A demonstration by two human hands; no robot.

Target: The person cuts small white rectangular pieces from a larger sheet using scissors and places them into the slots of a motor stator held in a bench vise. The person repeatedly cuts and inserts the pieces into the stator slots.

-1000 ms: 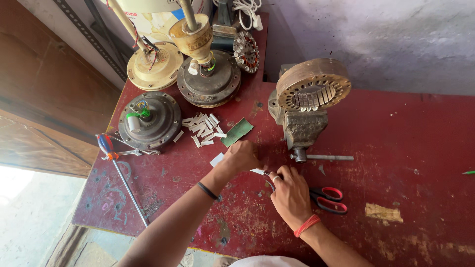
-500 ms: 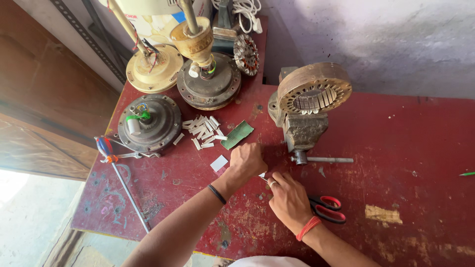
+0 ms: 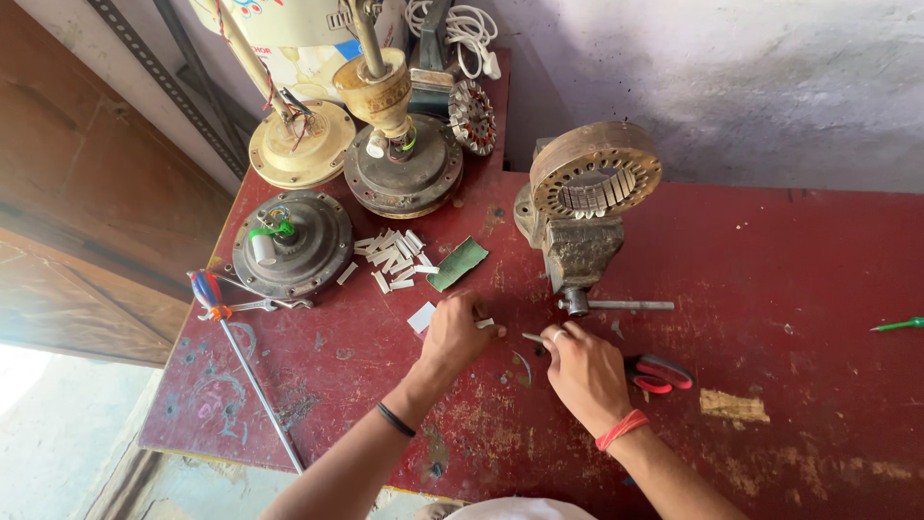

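My left hand [image 3: 459, 332] rests on the red table [image 3: 770, 289] with its fingers closed around a small white paper strip that sticks out at the fingertips. My right hand [image 3: 582, 371] is close beside it, pinching another small pale strip [image 3: 532, 338] between thumb and finger; a ring is on one finger and a red band on the wrist. A white paper piece [image 3: 422, 317] lies just left of my left hand. A pile of several folded white strips [image 3: 390, 258] and a green sheet piece [image 3: 458, 263] lie beyond. Red-handled scissors [image 3: 659, 373] lie under my right hand's far side.
A bench vise [image 3: 576, 252] holds a round slotted motor stator [image 3: 595, 170] behind my hands. Several fan motor housings [image 3: 292, 245] stand at the back left. A thin rod with pliers [image 3: 223, 300] lies at the left edge; a green screwdriver [image 3: 899, 325] is at the far right.
Both hands have stayed near the same spot in front of the vise, working the small strips; the view shifted slightly.
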